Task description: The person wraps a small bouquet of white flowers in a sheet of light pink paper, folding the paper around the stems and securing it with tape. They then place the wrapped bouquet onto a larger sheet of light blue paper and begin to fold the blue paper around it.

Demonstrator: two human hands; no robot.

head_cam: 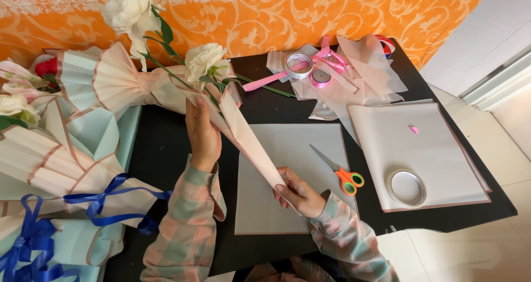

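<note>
The left hand (202,134) is gripping the upper part of a pink wrapping sheet (243,138) folded around a white flower (204,61), while the right hand (298,193) is pinching its lower tip, just left of the orange-handled scissors (343,174). Wrapping seems to be underway; tightening the cone likely calls for keeping both grips firm

Both arms reach up from the bottom edge in plaid sleeves. The left hand (202,132) is raised with the wrist straight, back of the hand toward the camera, fingers pointing up and closed in a grip. The right hand (298,193) sits lower and nearer the body, fingers curled, thumb on top, apparently pinching. The forearms are well apart.
</note>
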